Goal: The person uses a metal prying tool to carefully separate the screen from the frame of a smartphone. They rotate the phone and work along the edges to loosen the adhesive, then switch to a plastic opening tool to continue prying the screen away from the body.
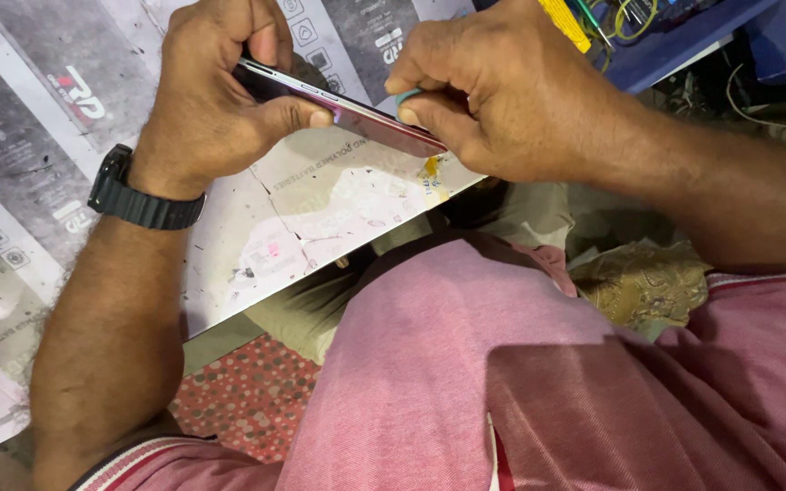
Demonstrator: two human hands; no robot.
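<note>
Glossy and dark, with a purple-pink sheen along its edge, a slim smartphone (357, 114) is held on edge just above a paper-covered table (320, 200), tilted so its long side faces up. The left hand (216, 86), a black watch (134, 195) on its wrist, is clamped on the phone's far end, thumb beneath and fingers curled over the top, apparently to steady the device. At the phone's near end, the right hand (493, 86) has its thumb and forefinger pinched together on a small teal pick (407, 94), pressed against the phone's edge, seemingly at the seam. Below the phone, the table's covering of printed sheets is scuffed, cracked and stained, with a scrap of yellow tape (431, 168) at its rim. Beyond the phone, to the upper right, coloured wires (616, 18) and a yellow strip lie on a blue shelf (684, 41). Nearer the camera than the phone, the person's pink shirt (502, 364) fills the foreground, with a dotted red mat (247, 391) under the table's edge.
</note>
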